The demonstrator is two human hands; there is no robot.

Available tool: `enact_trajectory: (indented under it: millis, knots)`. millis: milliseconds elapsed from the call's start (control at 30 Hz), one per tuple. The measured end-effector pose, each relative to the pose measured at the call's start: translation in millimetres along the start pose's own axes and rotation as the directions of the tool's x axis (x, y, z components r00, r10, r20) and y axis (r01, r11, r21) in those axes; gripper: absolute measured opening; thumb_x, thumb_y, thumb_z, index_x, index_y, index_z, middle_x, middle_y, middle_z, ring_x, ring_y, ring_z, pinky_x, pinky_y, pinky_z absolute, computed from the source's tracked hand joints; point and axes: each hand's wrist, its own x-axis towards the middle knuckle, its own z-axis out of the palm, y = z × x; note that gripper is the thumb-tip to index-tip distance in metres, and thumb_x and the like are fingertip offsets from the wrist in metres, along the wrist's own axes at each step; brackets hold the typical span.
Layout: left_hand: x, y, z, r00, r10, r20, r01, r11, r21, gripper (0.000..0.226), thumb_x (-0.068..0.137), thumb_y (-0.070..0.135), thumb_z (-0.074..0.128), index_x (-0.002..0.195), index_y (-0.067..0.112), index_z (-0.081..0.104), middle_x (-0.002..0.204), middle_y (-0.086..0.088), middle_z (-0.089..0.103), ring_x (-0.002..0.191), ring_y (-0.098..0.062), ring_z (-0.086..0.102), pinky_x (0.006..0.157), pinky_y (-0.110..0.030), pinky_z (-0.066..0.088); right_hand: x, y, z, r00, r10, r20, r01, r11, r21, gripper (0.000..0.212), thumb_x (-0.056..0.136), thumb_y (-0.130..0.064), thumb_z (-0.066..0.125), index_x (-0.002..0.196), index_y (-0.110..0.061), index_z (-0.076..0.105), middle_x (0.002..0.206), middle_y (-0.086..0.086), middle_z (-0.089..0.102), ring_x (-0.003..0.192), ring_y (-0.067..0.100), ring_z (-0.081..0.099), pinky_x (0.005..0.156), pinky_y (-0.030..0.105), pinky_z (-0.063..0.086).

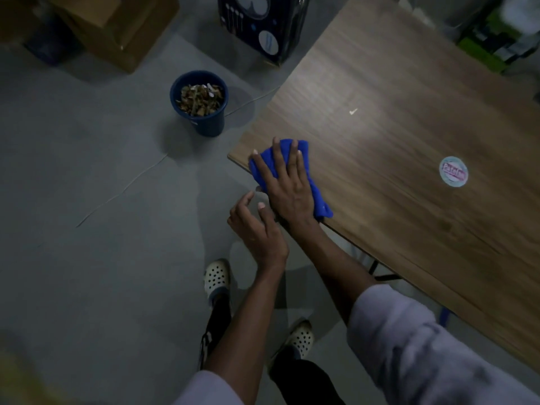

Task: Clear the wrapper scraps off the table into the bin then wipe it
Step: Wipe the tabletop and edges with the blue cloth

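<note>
On the wooden table corner, the right hand presses the blue cloth flat-fingered, the left hand cupped empty beside the edge; a white scrap, well apart from the bin, may be missed.

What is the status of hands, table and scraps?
Right hand flat on blue cloth at corner of brown wooden table. Left hand cupped, empty, off the edge. One small white scrap lies on top.

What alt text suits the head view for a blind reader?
A right hand presses a blue cloth on the corner of a wooden table; the left hand hovers open beside the edge. A blue bin holding scraps stands on the floor.
</note>
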Motion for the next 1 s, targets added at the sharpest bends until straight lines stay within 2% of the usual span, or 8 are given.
enact_trajectory:
  millis: [100,300,400,533,600,733,867,1000]
  knots:
    - [-8,6,-10,0.999,-0.011,-0.053,0.008,0.998,-0.057,0.038,0.099,0.032,0.046,0.125,0.008,0.06,0.122,0.002,0.055,0.115,-0.015,0.048,0.094,-0.048,0.05,25,-20,4,1.0,-0.005,-0.026,0.005,1.0,0.011,0.076,0.095,-0.046,0.06,0.161,-0.021,0.028,0.163,0.025,0.027,0.149,0.053,0.02,0.122,0.058,0.025]
    - [-15,4,-35,0.989,0.053,-0.135,-0.059,0.998,-0.037,0.026,0.1,0.021,0.049,0.119,0.008,0.062,0.115,0.004,0.058,0.102,-0.014,0.048,0.085,-0.042,0.047,75,-47,-39,0.961,-0.061,-0.271,0.182,0.876,0.447,0.076,0.085,0.015,0.063,0.152,-0.017,0.047,0.16,0.019,0.036,0.149,0.045,0.028,0.112,0.054,0.04]
    - [-18,1,-41,0.989,-0.014,-0.144,0.005,0.998,-0.061,0.027,0.101,0.024,0.048,0.121,0.013,0.061,0.116,0.005,0.057,0.106,-0.015,0.049,0.087,-0.044,0.048,35,-24,-62,0.941,0.134,-0.31,0.025,0.888,0.459,0.069,0.093,-0.01,0.067,0.156,-0.02,0.04,0.166,0.016,0.024,0.153,0.04,0.017,0.12,0.056,0.031]
    - [-6,-1,-35,0.993,-0.063,-0.105,0.057,0.997,-0.057,0.03,0.098,0.028,0.048,0.121,0.013,0.061,0.114,0.004,0.057,0.108,-0.016,0.051,0.091,-0.054,0.048,-24,-13,-40,0.913,0.406,0.019,-0.396,0.878,0.268,0.07,0.101,-0.058,0.042,0.162,-0.036,0.017,0.171,0.009,0.004,0.156,0.042,-0.004,0.118,0.073,0.009]
    - [6,1,-33,0.998,-0.043,-0.05,0.04,0.997,-0.062,0.035,0.098,0.032,0.047,0.124,0.014,0.061,0.12,0.003,0.059,0.113,-0.008,0.049,0.092,-0.052,0.05,-20,-25,-24,0.911,0.391,0.13,-0.407,0.903,0.139,0.072,0.098,-0.076,0.018,0.162,-0.042,0.011,0.171,0.005,-0.01,0.155,0.04,-0.015,0.117,0.074,-0.002]
    - [44,8,-34,0.999,0.042,-0.005,-0.042,0.997,-0.058,0.036,0.1,0.039,0.048,0.125,0.016,0.06,0.124,0.003,0.059,0.116,-0.007,0.047,0.09,-0.052,0.052,37,-49,-13,0.951,0.253,0.177,-0.277,0.952,0.126,0.065,0.103,-0.067,0.018,0.161,-0.039,0.016,0.171,0.007,-0.01,0.154,0.041,-0.016,0.119,0.071,-0.003]
    - [77,21,-36,0.996,0.086,-0.037,-0.087,0.996,-0.037,0.036,0.099,0.036,0.049,0.117,0.008,0.061,0.119,-0.006,0.06,0.108,-0.016,0.048,0.088,-0.053,0.05,77,-55,-27,0.967,-0.23,0.106,0.2,0.951,0.236,0.056,0.104,-0.037,0.047,0.157,-0.023,0.036,0.17,0.011,0.011,0.157,0.036,0.002,0.123,0.06,0.017]
    - [91,38,-29,0.99,0.14,-0.012,-0.14,0.99,0.019,0.032,0.099,0.032,0.048,0.108,0.003,0.06,0.112,-0.011,0.059,0.103,-0.017,0.045,0.088,-0.05,0.047,84,-27,-35,0.905,-0.421,0.059,0.404,0.895,0.19,0.048,0.106,-0.04,0.041,0.153,-0.03,0.043,0.169,0.006,0.02,0.158,0.027,0.005,0.128,0.046,0.005]
